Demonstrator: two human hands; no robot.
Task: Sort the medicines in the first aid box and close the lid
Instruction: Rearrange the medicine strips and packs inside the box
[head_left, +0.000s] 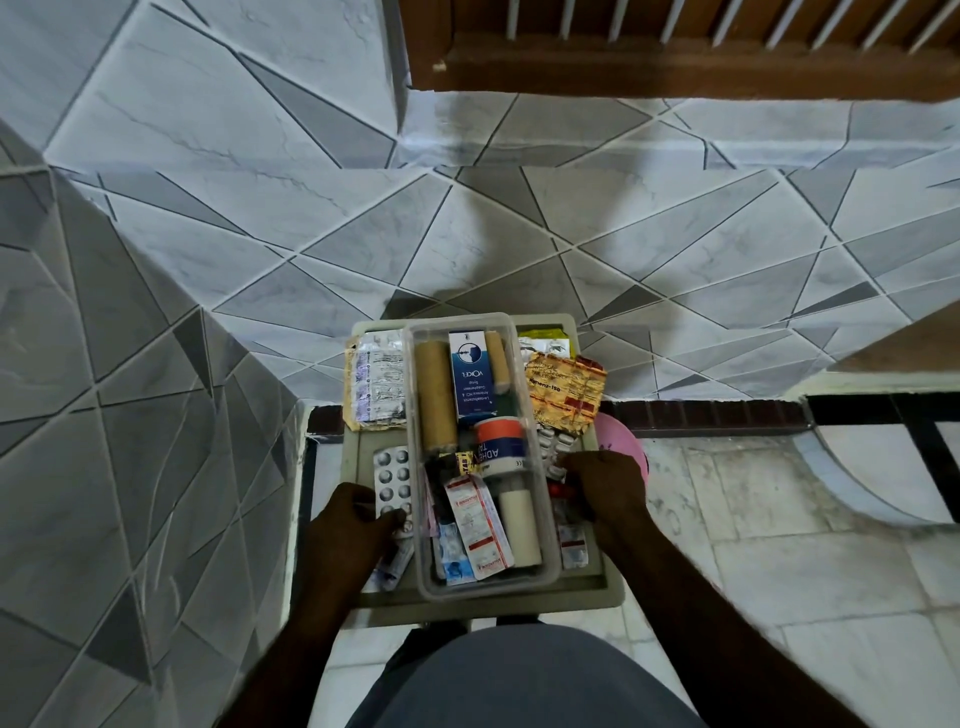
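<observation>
One clear tray (551, 564) holds two tan bandage rolls (436, 395), one blue Voicel carton (471, 375) and one adhesive tape roll (500, 444). Two hands show, the left hand (353, 525) at lower left and the right hand (608, 488) at lower right. One orange foil strip (566, 392) lies at the tray's right.

First aid box (597, 582) open, beige — clear tray (540, 564) inside, medicines (470, 374) packed.

A home: patterned grey wall tiles (260, 218), marble floor (779, 519), wooden window frame (675, 67).

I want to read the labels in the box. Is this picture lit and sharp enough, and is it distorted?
Head view: dim, with both hands in dark shadow; large print on the blue carton reads, small print on the blister strips blurs; wide-angle bending curves the floor tiles towards the edges.
</observation>
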